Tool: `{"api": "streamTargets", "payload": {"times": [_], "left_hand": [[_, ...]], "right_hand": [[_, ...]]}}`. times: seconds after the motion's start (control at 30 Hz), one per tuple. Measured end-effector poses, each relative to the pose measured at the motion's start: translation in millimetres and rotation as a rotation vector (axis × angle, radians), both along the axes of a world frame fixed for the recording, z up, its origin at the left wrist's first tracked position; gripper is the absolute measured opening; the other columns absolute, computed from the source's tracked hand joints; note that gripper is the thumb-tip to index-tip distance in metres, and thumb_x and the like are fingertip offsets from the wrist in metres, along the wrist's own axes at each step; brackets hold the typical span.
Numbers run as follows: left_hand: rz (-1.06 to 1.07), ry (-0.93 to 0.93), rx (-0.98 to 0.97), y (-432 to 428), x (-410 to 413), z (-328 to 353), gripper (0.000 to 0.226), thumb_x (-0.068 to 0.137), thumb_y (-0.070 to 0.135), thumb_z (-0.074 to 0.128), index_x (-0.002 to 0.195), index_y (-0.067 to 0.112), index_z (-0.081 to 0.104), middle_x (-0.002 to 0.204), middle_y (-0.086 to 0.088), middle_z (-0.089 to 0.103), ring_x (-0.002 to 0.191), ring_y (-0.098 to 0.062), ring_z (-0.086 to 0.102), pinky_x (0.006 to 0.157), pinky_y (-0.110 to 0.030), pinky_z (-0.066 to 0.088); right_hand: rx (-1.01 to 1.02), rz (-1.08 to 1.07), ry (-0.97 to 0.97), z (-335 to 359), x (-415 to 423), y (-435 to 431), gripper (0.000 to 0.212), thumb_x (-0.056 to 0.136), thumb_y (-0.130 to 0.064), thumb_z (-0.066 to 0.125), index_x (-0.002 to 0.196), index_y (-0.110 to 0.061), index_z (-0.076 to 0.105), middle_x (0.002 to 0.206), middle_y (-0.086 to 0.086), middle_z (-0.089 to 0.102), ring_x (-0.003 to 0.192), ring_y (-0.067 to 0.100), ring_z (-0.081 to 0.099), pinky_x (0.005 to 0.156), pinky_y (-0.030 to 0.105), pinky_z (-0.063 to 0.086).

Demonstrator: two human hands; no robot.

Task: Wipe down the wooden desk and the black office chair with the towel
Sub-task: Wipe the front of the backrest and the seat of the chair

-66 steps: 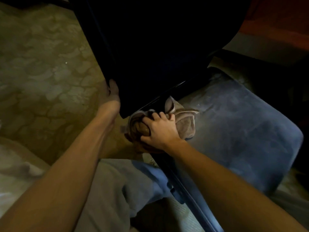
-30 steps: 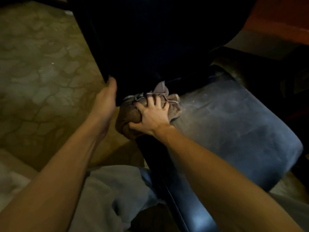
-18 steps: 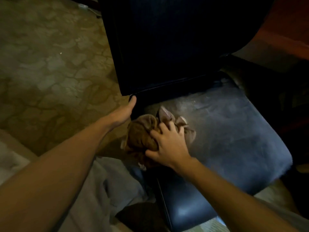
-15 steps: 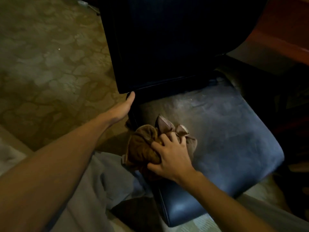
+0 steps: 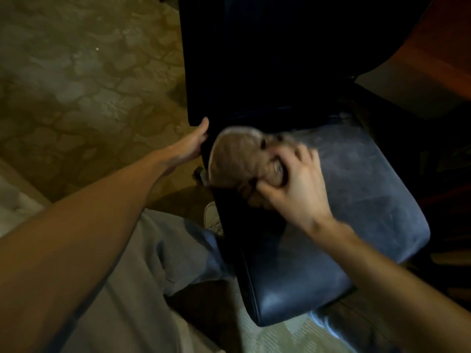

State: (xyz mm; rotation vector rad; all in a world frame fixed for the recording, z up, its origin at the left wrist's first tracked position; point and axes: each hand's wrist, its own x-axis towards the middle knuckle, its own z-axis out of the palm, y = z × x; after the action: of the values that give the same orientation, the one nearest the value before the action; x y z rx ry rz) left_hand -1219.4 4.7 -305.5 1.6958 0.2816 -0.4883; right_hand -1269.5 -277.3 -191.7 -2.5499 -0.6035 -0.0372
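This is a dim, warmly lit carpeted room with a work corner, the sort found in a home or a hotel; which of the two cannot be told. The black office chair (image 5: 356, 200) has a padded, leather-like seat and a tall backrest. It stands on carpet (image 5: 76, 85) printed in a brown-and-tan cobble pattern, which spreads away to the chair's left. Behind the chair, to its right, runs the edge of a reddish wooden desk (image 5: 438, 54). Well to the chair's left, near the viewer, lies pale, soft-looking fabric (image 5: 15, 205), too blurred to identify.
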Motion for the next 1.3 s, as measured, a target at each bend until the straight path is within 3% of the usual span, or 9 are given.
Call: {"api": "streamTargets", "payload": {"times": [0.1,0.17,0.3,0.4,0.57,0.7,0.9,1.07,1.3], "left_hand": [[0.101,-0.006,-0.048,6.4,9.5,-5.2,0.074,0.099,0.076,0.014,0.123,0.038,0.072,0.127,0.006,0.067,0.109,-0.012,0.065,0.105,-0.036,0.044],[0.155,-0.019,-0.081,11.9,14.5,-12.5,0.069,0.099,0.075,0.018,0.092,0.044,0.080,0.101,0.006,0.068,0.084,-0.011,0.062,0.085,-0.031,0.047],[0.149,-0.009,-0.099,12.3,15.6,-19.9,0.069,0.102,0.070,0.016,0.104,0.042,0.079,0.109,0.012,0.077,0.090,-0.004,0.070,0.082,-0.028,0.051],[0.077,-0.005,-0.040,10.0,17.8,-20.6,0.071,0.103,0.069,0.009,0.115,0.028,0.066,0.090,0.016,0.071,0.075,0.000,0.061,0.077,-0.023,0.046],[0.023,0.026,0.005,-1.8,18.1,-11.8,0.081,0.099,0.074,0.005,0.150,0.027,0.046,0.132,0.007,0.066,0.113,-0.006,0.062,0.093,-0.024,0.040],[0.008,0.055,-0.008,-8.5,11.0,0.8,0.084,0.095,0.080,0.009,0.164,0.033,0.011,0.168,0.012,0.023,0.153,-0.006,0.024,0.111,-0.025,0.018],[0.004,0.050,0.059,-17.8,-0.7,14.7,0.100,0.091,0.085,0.015,0.157,0.011,0.000,0.161,-0.020,-0.006,0.150,-0.039,-0.003,0.124,-0.056,-0.005],[-0.057,0.059,0.151,-23.1,-24.6,27.8,0.130,0.056,0.107,0.036,0.163,0.038,0.009,0.172,0.007,0.006,0.158,-0.018,0.009,0.126,-0.056,0.005],[-0.098,0.044,0.199,-19.4,-44.6,38.5,0.114,0.071,0.096,0.041,0.164,0.034,0.015,0.172,0.002,0.011,0.158,-0.022,0.012,0.126,-0.057,0.009]], "right_hand": [[-0.138,0.101,-0.029,0.6,45.6,23.1,0.100,0.075,-0.040,0.072,0.160,-0.034,0.021,0.154,0.012,0.034,0.135,0.042,0.034,0.114,0.059,0.031],[-0.281,0.115,-0.007,-16.7,75.3,43.3,0.105,0.075,-0.059,0.070,0.161,-0.040,0.012,0.165,0.011,0.016,0.150,0.042,0.017,0.116,0.074,0.013],[-0.393,0.050,0.138,-74.5,98.2,72.3,0.094,0.082,-0.079,0.056,0.160,-0.043,0.017,0.170,0.008,-0.001,0.155,0.039,-0.007,0.114,0.077,-0.001],[-0.392,0.012,0.127,-99.0,89.2,74.8,0.082,0.083,-0.074,0.056,0.153,-0.037,0.035,0.162,0.010,0.024,0.152,0.041,0.008,0.115,0.075,0.010],[-0.322,0.109,0.023,-89.2,46.0,45.8,0.066,0.072,-0.071,0.053,0.122,-0.028,0.060,0.126,0.006,0.055,0.123,0.038,0.042,0.094,0.063,0.038],[-0.234,0.123,-0.032,-95.6,-31.8,3.5,0.060,0.069,-0.068,0.053,0.109,-0.026,0.067,0.119,0.002,0.061,0.118,0.033,0.047,0.087,0.050,0.038],[-0.229,0.111,-0.038,-105.7,-122.3,-46.8,0.053,0.067,-0.065,0.065,0.107,-0.030,0.067,0.120,-0.003,0.062,0.120,0.029,0.048,0.091,0.051,0.038],[-0.295,0.187,-0.069,-103.9,-166.7,-86.3,0.051,0.065,-0.061,0.068,0.104,-0.028,0.066,0.112,-0.003,0.064,0.111,0.031,0.052,0.087,0.055,0.043],[-0.305,0.100,0.014,-64.8,-155.5,-117.5,0.051,0.067,-0.064,0.062,0.104,-0.029,0.065,0.109,-0.004,0.061,0.108,0.024,0.048,0.087,0.048,0.049]]}}
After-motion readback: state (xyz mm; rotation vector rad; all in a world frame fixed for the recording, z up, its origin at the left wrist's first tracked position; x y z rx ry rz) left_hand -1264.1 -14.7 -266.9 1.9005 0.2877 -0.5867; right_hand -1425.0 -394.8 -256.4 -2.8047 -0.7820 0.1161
